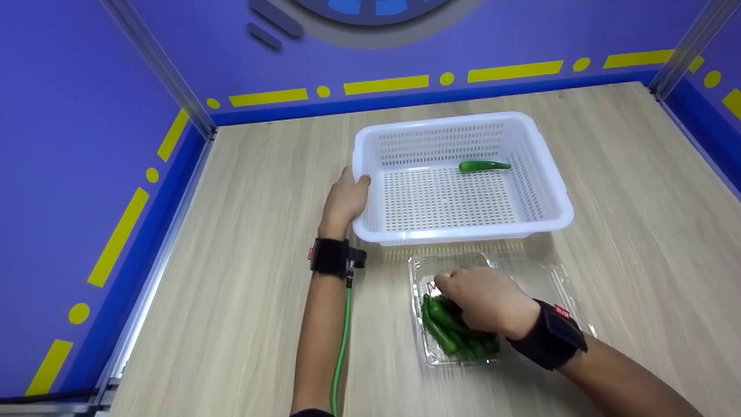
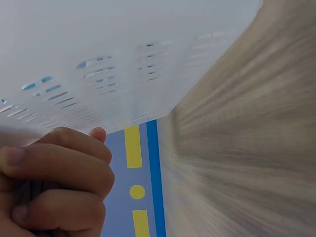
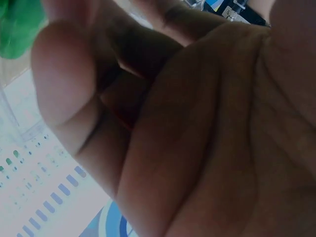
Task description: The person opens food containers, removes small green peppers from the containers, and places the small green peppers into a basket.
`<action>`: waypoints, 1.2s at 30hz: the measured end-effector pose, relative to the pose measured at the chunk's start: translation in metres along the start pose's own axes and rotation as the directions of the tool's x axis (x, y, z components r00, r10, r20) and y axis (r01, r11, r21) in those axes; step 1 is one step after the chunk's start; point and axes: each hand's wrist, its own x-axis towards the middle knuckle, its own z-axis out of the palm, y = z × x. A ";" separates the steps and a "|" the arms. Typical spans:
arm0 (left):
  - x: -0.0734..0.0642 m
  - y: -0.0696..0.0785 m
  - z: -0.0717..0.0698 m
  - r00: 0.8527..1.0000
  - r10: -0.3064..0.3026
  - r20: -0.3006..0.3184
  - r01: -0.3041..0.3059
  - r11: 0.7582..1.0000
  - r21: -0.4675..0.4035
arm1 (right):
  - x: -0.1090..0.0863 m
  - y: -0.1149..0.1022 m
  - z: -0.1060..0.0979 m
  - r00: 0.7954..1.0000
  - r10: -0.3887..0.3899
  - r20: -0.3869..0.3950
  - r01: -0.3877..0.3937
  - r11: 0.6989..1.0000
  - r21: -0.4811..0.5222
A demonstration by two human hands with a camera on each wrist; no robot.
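My left hand (image 1: 345, 200) grips the left rim of a white plastic basket (image 1: 463, 234), thumb over the edge; curled fingers (image 2: 69, 173) show beside its slotted wall in the left wrist view. One green chili pepper (image 1: 483, 166) lies in the basket at the back right. My right hand (image 1: 486, 298) reaches over a clear plastic box (image 1: 418, 272) in front of the basket, bent fingers pointing down. Several green chili peppers (image 1: 443, 336) fill its near part, partly under the hand. A blurred green pepper (image 3: 19, 29) shows near the right fingertips; whether they pinch one is hidden.
A clear lid-like sheet (image 1: 564, 289) extends right of the box, partly beneath the right wrist. The pale wooden table (image 1: 255, 231) has blue walls (image 1: 75, 145) at the left, back and right. A green cable (image 1: 343, 341) runs along the left forearm.
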 end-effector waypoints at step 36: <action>-0.001 -0.001 0.000 1.000 0.013 0.004 -0.012 0.999 -0.029 | -0.004 0.002 -0.014 0.992 -0.092 -0.087 0.095 0.995 0.025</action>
